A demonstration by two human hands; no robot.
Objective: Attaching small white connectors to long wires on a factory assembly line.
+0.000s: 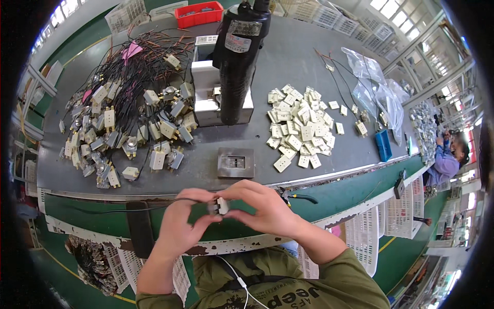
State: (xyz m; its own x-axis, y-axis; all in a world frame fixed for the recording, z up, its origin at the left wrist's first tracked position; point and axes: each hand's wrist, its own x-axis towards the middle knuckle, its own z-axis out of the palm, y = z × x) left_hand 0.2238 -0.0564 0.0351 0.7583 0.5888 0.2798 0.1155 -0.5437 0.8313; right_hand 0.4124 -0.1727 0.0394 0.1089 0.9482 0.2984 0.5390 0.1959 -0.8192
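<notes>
Both of my hands meet in front of the table's near edge, fingertips pinching a small box-shaped electrical part point(221, 207) with a pale cover and a grey body. My left hand point(182, 221) closes on its left side, where a black cable point(128, 210) runs off to the left. My right hand point(265, 206) grips the pale cover side. Fingers hide much of the part. Just beyond my hands lies a metal block point(235, 164) with a rectangular recess. Pale rectangular covers point(303, 126) are piled to its right.
At left lies a heap of wired grey boxes point(103, 134) with black cables. A black cylindrical power tool point(236, 67) stands over a metal fixture point(203, 77). Pliers point(303, 198), a blue bin point(383, 145), a red bin point(198, 14) and plastic bags point(378, 87) lie around. Another person point(445, 162) sits far right.
</notes>
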